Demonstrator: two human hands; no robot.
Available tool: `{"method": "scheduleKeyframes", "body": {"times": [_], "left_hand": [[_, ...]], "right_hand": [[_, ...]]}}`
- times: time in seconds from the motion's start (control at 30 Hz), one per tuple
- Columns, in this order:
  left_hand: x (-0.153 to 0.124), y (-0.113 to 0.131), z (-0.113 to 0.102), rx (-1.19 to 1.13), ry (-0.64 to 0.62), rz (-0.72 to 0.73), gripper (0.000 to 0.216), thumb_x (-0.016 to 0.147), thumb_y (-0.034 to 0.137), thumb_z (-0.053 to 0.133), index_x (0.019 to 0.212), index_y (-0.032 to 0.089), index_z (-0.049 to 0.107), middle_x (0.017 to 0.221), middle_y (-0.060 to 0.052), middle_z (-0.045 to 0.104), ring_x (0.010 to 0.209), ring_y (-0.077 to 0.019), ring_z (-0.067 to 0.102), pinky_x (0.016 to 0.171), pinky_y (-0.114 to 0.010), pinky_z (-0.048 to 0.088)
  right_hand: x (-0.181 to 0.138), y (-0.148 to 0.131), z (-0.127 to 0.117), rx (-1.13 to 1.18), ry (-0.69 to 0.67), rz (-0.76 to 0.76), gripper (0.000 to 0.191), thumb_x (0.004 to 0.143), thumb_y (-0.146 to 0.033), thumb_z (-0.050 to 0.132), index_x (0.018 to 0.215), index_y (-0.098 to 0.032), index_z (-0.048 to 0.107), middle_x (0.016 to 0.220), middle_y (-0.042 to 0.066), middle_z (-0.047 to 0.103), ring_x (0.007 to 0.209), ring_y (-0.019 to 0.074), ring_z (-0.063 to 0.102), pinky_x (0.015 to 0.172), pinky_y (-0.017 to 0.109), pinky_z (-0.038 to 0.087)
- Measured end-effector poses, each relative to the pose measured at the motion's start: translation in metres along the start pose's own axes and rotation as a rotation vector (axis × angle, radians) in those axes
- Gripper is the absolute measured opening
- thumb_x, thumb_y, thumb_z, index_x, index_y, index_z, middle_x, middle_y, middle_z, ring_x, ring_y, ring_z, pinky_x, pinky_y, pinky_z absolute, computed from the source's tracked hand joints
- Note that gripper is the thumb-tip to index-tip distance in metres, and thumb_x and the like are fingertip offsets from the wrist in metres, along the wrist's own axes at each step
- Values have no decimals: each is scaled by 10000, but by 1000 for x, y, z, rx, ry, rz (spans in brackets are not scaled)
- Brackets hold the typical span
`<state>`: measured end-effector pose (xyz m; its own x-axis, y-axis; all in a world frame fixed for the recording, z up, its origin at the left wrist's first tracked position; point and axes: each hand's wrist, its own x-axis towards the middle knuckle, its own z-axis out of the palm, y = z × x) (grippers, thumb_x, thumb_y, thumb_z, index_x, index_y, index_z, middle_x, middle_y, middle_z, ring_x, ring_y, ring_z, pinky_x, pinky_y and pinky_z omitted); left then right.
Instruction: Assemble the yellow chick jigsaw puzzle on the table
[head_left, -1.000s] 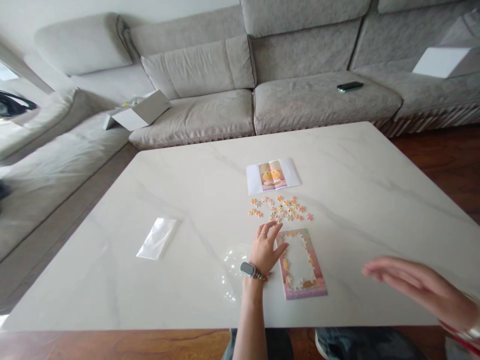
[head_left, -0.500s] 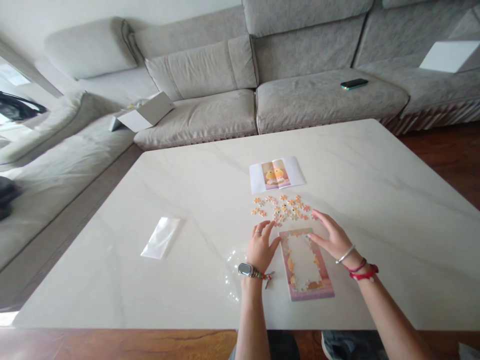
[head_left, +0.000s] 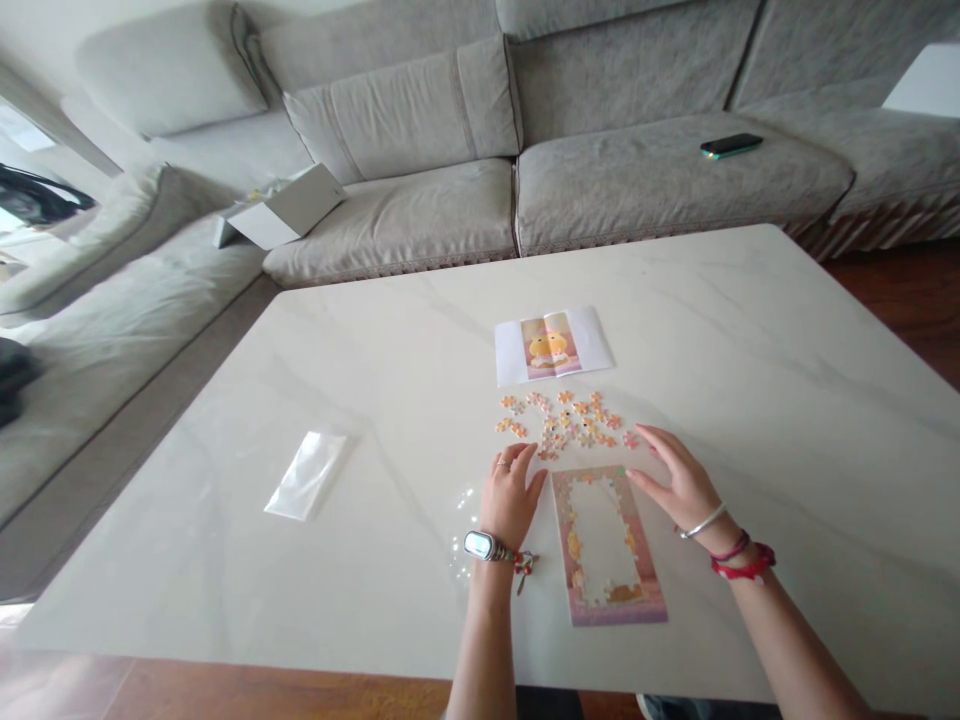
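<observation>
Our left hand (head_left: 508,497) and right hand (head_left: 681,485), both loosely unclenched, flank the puzzle board (head_left: 619,611), lower centre. Puzzle pieces (head_left: 565,421) lie mid-frame.

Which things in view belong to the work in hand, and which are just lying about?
Likely in the work:
- loose puzzle pieces, near both hands' fingertips
- puzzle frame, between the hands
- folded picture sheet, apparently the reference

Likely just lying about:
- plastic packet
- dark phone-like device
- white box on the sofa
</observation>
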<state>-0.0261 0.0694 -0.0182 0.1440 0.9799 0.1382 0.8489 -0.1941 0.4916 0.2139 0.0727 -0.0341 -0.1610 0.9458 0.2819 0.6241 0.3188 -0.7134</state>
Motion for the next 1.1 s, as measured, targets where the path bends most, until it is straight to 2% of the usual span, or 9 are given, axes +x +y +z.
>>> {"method": "scheduleKeyframes", "body": {"times": [0.2,0.33,0.47,0.83,1.1], "left_hand": [[3,-6,3,7,17,12,254,784,252,446,1031,220,495,1022,-44,531,942,-169,509,813,-328,446],[6,-3,3,1,13,9,238,783,250,448,1011,217,508,1022,-45,533,935,-170,514,805,-325,451],[8,-2,2,0,2,-23,244,771,246,465,1009,215,512,1023,-43,534,918,-172,518,800,-328,452],[7,0,1,15,-37,-82,274,751,107,445,992,208,525,1034,-45,530,924,-159,504,796,-301,448],[8,-1,-1,39,-81,-154,220,751,154,452,943,218,537,948,-35,539,858,-151,518,739,-276,453]], "right_hand": [[5,9,2,4,64,10,385,733,-225,476,1117,-210,450,1100,99,474,983,205,483,697,321,504],[6,10,0,-50,62,35,342,726,-208,473,1068,-202,486,1034,93,508,773,161,539,682,325,495],[7,11,-2,-107,65,56,307,728,-208,467,1032,-186,504,952,84,531,623,127,519,667,326,484],[5,12,-2,-165,-6,80,277,736,-221,457,996,-171,537,771,52,539,585,125,517,589,274,472],[4,14,-4,-215,-15,29,265,746,-206,450,991,-174,547,708,26,542,580,116,516,577,240,445]]}}
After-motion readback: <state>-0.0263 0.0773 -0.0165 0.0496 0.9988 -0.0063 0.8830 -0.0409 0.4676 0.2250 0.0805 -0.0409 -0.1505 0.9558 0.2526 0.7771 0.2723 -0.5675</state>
